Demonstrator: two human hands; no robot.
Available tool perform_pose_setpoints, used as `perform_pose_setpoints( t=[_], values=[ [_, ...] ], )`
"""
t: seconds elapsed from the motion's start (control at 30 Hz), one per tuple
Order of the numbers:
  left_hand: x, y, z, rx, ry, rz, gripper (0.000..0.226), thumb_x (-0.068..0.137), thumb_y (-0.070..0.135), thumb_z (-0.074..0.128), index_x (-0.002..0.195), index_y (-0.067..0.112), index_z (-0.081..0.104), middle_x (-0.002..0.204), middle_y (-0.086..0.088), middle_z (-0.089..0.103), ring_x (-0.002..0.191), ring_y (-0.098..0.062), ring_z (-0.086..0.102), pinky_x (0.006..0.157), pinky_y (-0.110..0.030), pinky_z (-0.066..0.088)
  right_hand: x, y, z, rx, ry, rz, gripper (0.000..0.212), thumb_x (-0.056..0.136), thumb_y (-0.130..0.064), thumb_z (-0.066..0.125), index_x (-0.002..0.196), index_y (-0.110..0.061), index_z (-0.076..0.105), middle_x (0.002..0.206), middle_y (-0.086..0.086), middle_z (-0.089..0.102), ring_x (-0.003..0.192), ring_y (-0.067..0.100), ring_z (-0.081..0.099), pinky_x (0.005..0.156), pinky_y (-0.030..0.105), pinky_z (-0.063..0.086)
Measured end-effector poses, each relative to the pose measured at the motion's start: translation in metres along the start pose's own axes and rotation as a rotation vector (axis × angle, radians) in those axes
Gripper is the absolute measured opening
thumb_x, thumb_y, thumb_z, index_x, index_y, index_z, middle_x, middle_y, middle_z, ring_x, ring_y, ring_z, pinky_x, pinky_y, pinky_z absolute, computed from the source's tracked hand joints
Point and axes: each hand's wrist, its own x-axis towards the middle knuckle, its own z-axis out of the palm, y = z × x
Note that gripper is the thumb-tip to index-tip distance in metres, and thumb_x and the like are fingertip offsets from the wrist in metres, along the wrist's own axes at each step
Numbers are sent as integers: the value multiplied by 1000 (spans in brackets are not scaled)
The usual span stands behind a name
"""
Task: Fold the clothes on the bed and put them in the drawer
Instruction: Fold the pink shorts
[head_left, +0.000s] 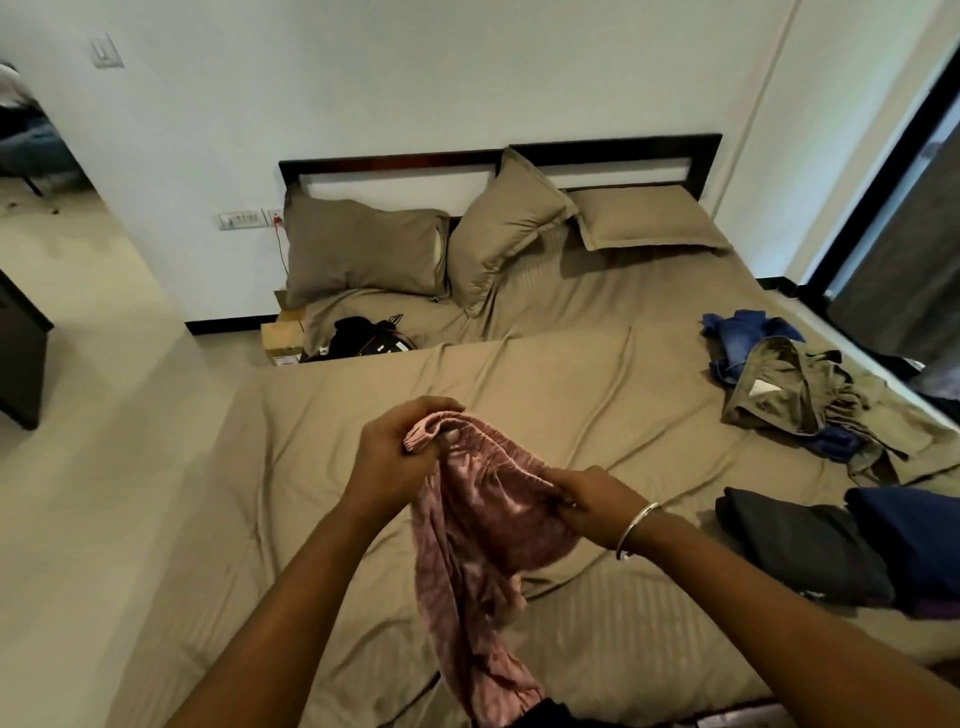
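Pink garment (483, 525): was held up over the near middle of the bed (519, 374), its gathered elastic waistband at the top and the rest hanging in a loose twist toward the person.
Left hand (395, 452): was curled round the left end of the waistband, fingers bunching the elastic.
Right hand (587, 499): was pinching the fabric lower and to the right, a thin metal bangle (636, 530) on the wrist.
Step in hand: likely finding the waistband's two ends to straighten the piece before folding.
How to do it well: I would slide the right hand up to the opposite waistband corner, pull the band taut and level, shake the twist out, then lay the piece flat on the bare sheet before folding.
Risk: folding while the legs stay twisted would probably trap creases and give an uneven bundle.
Unfolded heap (779, 384): olive and blue denim pieces lay far right on the bed.
Folded pile (831, 551): dark pieces sat near right.
Drawer: not in view.
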Motion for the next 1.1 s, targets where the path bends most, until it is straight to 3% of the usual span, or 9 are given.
perform_pose_setpoints(
  t=[0.17,0.27,0.33,0.43,0.57,0.7,0.8,1.0,1.1],
  values=[
    [6,-15,-37,410,-152,149,46,79,16,81,121,30,67,95,5,74,85,-7,70,78,-25,57,4,16,-50,-66,-36,-123,47,90,-29,56,137,-33,56,100,6,74,90,24,67,71,24,42],
    [14,-16,-45,673,-300,270,40,82,11,76,118,29,71,99,5,75,87,-15,70,75,-30,57,4,18,-76,-294,-177,-89,46,98,-39,52,143,-42,44,109,5,72,100,26,64,89,33,44],
    [17,-13,-45,762,-357,276,35,86,13,69,119,27,69,102,4,74,90,-20,69,73,-32,55,5,14,-86,-488,-258,-61,43,95,-43,53,137,-41,52,121,2,66,119,24,56,110,52,29],
    [20,-5,-39,871,-414,258,26,97,27,55,123,30,54,103,0,69,87,-25,65,66,-34,51,3,0,-98,-625,-285,-38,32,89,-46,58,111,-26,69,137,5,47,141,21,30,112,72,5],
    [22,-3,-44,950,-463,253,45,99,26,50,137,47,36,97,0,59,77,-24,60,61,-33,48,-7,-19,-112,-628,-167,-57,22,89,-38,58,104,-28,70,130,7,45,132,21,39,114,66,16],
    [26,3,-44,1017,-460,232,36,99,24,52,133,35,53,104,-4,61,84,-25,62,64,-31,46,-12,-20,-121,-662,-88,-73,32,91,-46,51,117,-34,65,124,2,51,119,18,49,100,47,39],
    [29,3,-39,1071,-440,43,33,101,25,48,131,29,59,106,-3,59,93,-22,59,71,-28,43,-11,-18,-125,-677,41,-123,38,93,-50,40,123,-34,57,118,-6,59,106,19,58,85,37,38],
    [45,6,-53,1228,-228,-179,16,95,17,53,102,12,67,100,-7,62,88,-27,65,73,-35,54,-10,-24,-139,-613,252,-378,42,89,-47,38,96,-20,70,92,-3,66,80,21,63,65,31,46],
    [62,19,-70,1158,-102,-247,12,94,19,56,96,13,66,91,-8,66,83,-28,65,64,-33,46,-10,-26,-152,-719,370,-468,33,90,-51,43,90,-29,68,83,-11,68,86,16,65,67,33,46]
  ],
)
